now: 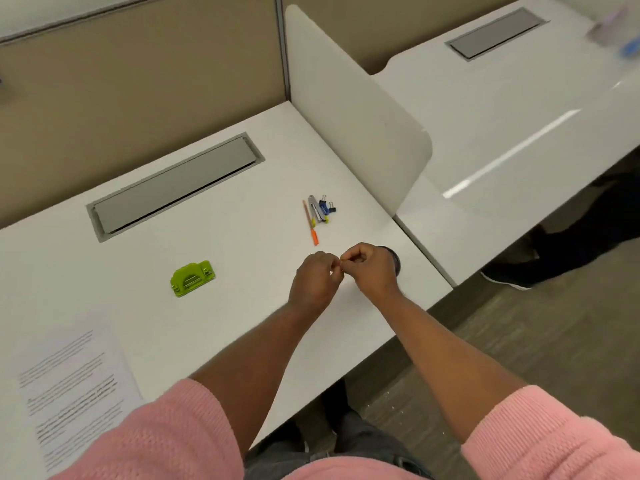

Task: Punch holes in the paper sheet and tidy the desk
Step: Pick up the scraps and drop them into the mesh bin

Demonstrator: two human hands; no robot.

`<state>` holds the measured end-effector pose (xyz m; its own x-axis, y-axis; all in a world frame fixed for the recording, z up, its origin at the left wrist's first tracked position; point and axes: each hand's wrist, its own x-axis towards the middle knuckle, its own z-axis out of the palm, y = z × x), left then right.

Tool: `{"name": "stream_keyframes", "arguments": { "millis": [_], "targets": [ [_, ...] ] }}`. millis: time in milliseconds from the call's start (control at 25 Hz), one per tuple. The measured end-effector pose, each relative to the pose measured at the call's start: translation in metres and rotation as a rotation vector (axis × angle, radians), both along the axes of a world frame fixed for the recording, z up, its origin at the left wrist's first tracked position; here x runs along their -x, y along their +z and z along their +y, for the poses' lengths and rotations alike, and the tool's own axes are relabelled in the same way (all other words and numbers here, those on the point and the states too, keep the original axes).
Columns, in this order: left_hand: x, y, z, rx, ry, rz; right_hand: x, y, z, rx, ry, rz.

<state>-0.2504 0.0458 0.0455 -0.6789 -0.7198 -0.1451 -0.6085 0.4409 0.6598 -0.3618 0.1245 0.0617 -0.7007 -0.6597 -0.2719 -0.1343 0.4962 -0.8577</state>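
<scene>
A printed paper sheet [72, 379] lies at the desk's near left corner. The green hole punch [192, 278] sits on the white desk [242, 237] left of my hands. My left hand [317, 278] and my right hand [372, 268] meet above the desk's right side, fingertips pinched together on something tiny that I cannot make out. A dark round object [394, 258] is mostly hidden behind my right hand.
An orange pen [310, 223], a grey stapler-like tool [317, 209] and blue binder clips [327, 206] lie beyond my hands. A grey cable hatch [173, 188] is set into the desk. A white divider [353, 109] bounds the right side. Another person's shoe [509, 277] is on the floor.
</scene>
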Motion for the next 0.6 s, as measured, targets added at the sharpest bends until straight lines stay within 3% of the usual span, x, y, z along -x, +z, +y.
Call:
{"name": "stream_keyframes", "arguments": {
  "millis": [160,400,600],
  "targets": [
    [0.056,0.003,0.012,0.002,-0.112,0.002,0.053,0.003,0.025,-0.008,-0.077,0.049],
    [0.075,-0.005,0.009,0.062,-0.234,-0.068,0.080,-0.010,0.043,-0.123,0.022,0.109],
    [0.076,-0.006,0.010,0.066,-0.167,-0.048,0.078,-0.018,0.045,-0.147,0.091,0.188]
  ]
}}
